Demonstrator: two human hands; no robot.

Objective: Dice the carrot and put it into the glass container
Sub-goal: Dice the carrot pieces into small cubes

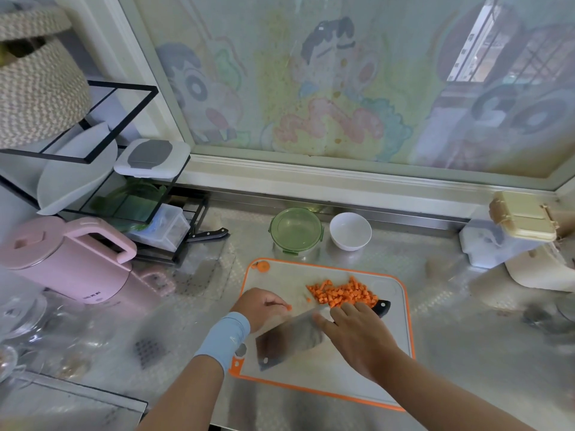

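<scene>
Orange cubes of diced carrot [342, 294] lie heaped on the far half of the cutting board [390, 353], a pale board with an orange rim that sits on the patterned steel surface [451, 306]. One lone cube [308, 300] rests just to the left of the heap, and a round carrot end [263, 266] sits in the board's far left corner.

The right grip [353, 329] is closed round the handle of the cleaver [289, 340], whose black butt pokes out past the knuckles against the heap. The broad blade slants down toward the board's near left edge. The left grip [261, 306], with a pale blue sleeve [227, 337] at the wrist, has its fingers curled and pinches a small carrot piece [289, 307] just above the board.

Past the board's far edge stands the glass container [295, 233] with a green clip lid on top, apart from the carrot. A white bowl [350, 231] sits just beside it on the right. Off to the left stands a pink kettle [62, 259].
</scene>
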